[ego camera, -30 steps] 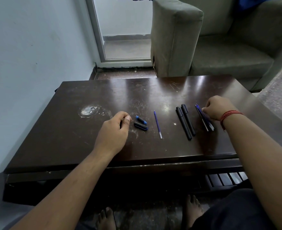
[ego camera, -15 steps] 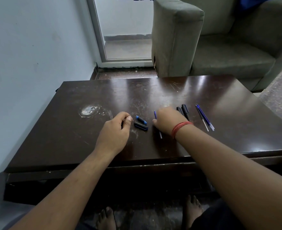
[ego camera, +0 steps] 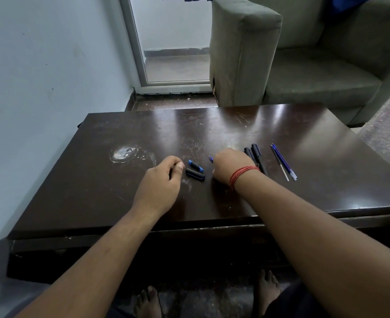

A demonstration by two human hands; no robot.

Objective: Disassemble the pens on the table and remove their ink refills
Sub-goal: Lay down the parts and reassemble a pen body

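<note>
Dark glossy wood of the desk (ego camera: 212,203) is filling the head view, with the pen parts spread in a loose row across its middle. The left hand (ego camera: 164,180) is resting near the centre, its fingers (ego camera: 179,167) curled inward; whether they are pinching a small piece cannot be told. Just beside its thumb are lying a short blue-tipped piece (ego camera: 195,165) and a black cap (ego camera: 195,174). The right hand (ego camera: 231,167), a red thread (ego camera: 242,174) at the wrist, is closing over a blue ink refill (ego camera: 210,159), only the far tip of which is showing; its fingers are hidden, so the grip itself cannot be confirmed. Behind that wrist two black pens (ego camera: 256,157) are lying side by side, seemingly still whole, and further right two more refills (ego camera: 283,162) are lying together. Judging by this, the person is gathering a freed refill; the next move probably calls for carrying it to the others, then uncapping a black pen.
</note>
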